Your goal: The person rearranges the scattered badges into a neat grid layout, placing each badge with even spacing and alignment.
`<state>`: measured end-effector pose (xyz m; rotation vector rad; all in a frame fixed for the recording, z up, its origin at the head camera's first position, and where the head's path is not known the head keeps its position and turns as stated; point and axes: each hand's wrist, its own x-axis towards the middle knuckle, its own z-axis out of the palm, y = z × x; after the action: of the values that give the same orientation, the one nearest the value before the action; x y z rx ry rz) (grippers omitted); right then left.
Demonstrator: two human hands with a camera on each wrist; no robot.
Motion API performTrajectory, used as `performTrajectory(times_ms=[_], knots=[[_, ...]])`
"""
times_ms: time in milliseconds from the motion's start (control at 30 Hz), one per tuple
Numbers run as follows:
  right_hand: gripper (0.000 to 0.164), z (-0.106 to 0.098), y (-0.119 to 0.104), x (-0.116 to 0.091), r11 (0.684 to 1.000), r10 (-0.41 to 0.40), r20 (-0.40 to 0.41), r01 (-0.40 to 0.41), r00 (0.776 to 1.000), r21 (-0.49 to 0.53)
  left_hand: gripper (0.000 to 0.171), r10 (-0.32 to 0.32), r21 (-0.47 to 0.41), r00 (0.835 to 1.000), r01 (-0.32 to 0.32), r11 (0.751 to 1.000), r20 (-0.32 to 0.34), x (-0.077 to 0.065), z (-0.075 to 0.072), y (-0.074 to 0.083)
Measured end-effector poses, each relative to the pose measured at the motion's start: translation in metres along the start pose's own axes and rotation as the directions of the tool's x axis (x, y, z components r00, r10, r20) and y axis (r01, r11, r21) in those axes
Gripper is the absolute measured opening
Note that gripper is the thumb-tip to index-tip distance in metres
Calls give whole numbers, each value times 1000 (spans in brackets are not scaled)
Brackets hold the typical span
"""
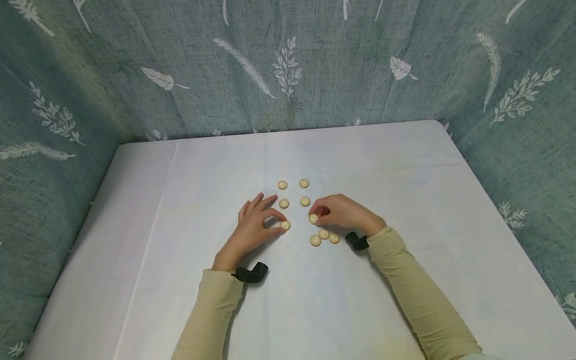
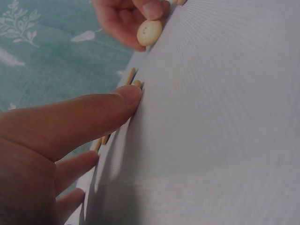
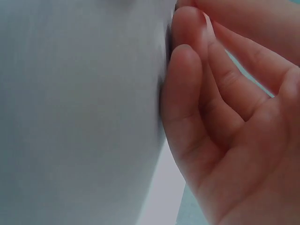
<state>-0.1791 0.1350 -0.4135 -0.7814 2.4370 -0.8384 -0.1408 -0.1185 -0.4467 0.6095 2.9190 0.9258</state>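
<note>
Small round cream buttons with dots at their centres lie on the white table. My left hand (image 1: pixel 253 227) has thumb and index finger at the edges of one button (image 1: pixel 285 226), its other fingers spread; in the left wrist view the thumb covers most of that button. Opposite it, my right hand (image 1: pixel 344 214) pinches another button (image 1: pixel 313 218), which shows tilted up with its face visible in the left wrist view (image 2: pixel 149 33). In the right wrist view the curled fingers (image 3: pixel 185 84) hide the held button.
Beyond the hands lie two short columns of buttons, the left one with a far button (image 1: pixel 282 185), the right one with another (image 1: pixel 304 183). Below the right hand is a loose group including a button (image 1: pixel 315 240). Leaf-patterned green cloth (image 1: pixel 288 65) hangs around the white table (image 1: pixel 189 200).
</note>
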Motion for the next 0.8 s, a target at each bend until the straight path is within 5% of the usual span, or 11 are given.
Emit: performTrajectory(times_ms=[800], knots=[[17,12,-4,3,997,-13,-17,12,1000,-81,15,20,-14,1000,-20,1000,-13,-2,1,0]])
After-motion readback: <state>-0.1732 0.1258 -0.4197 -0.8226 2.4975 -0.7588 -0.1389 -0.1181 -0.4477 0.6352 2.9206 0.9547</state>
